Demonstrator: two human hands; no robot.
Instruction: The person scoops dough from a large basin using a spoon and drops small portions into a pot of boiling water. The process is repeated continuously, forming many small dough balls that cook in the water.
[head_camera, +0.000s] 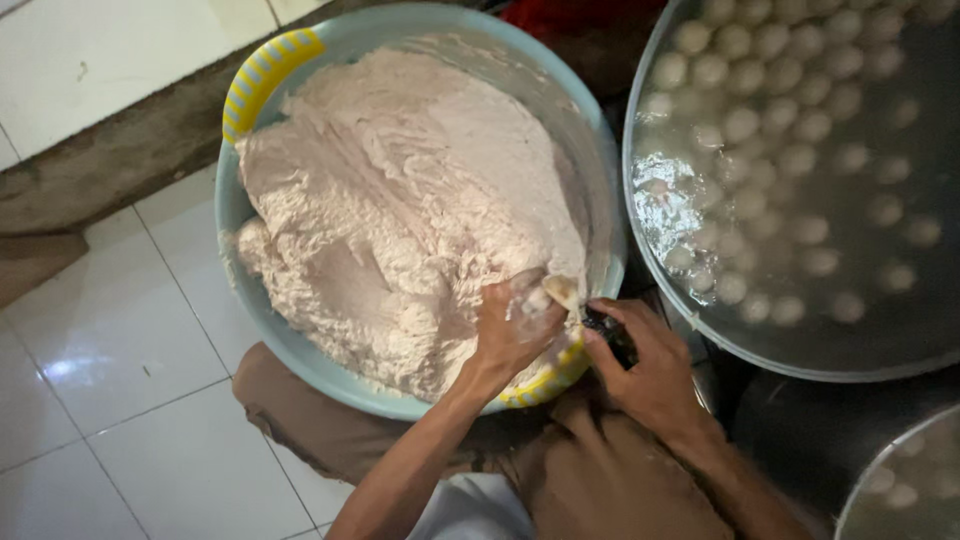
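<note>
Fingers (515, 300) of left hand (510, 335) clenched on pale dough (400, 210), squeezing up a lump, inside blue basin (232, 215). Right hand (650, 365) gripping dark-handled tool (610, 335) beside basin rim. Rightward, metal pot (640, 120) of floating balls (745, 125).

Pale pink-beige paste (400, 200), thick and ragged, heaped high in a light blue basin (232, 215) with yellow striped handles, standing on white tile. A small smooth lump of paste (562, 291) sits at the near rim, squeezed up from the left hand (512, 330). Right hand (645, 365) grips a small dark tool (608, 330) just beside that lump.
</note>
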